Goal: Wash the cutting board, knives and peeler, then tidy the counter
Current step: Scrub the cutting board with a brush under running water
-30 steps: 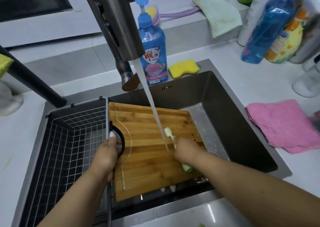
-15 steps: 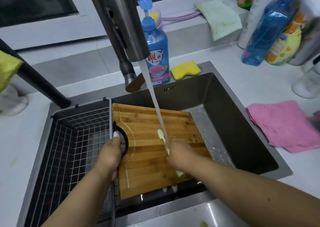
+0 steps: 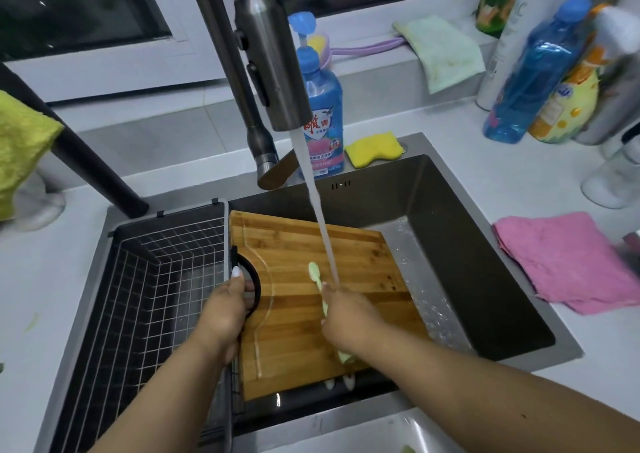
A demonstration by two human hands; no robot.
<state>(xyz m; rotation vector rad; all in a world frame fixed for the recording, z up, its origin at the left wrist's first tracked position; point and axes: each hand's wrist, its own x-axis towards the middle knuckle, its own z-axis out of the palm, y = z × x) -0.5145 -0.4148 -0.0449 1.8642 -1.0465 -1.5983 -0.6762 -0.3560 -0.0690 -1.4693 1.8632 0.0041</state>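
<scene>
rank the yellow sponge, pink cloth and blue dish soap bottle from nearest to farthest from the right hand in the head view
From the right hand:
1. Blue dish soap bottle, behind the sink, beside the faucet.
2. Yellow sponge, on the sink's back rim; close to call with the bottle.
3. Pink cloth, on the right counter.

Blue pump bottle (image 3: 320,120), upper centre of frame, behind sink edge: red label patch with white Chinese characters, reads "雕牌"; small white bird emblem above characters. Lower pink label area carries more lines of print, too small and blurred to read.

White bottle (image 3: 509,33), upper right of frame: grey letter "C" visible, rest cut off.

Blue bottle (image 3: 530,82) and yellow bottle (image 3: 568,106), upper right: labels blurred, unreadable.
</scene>
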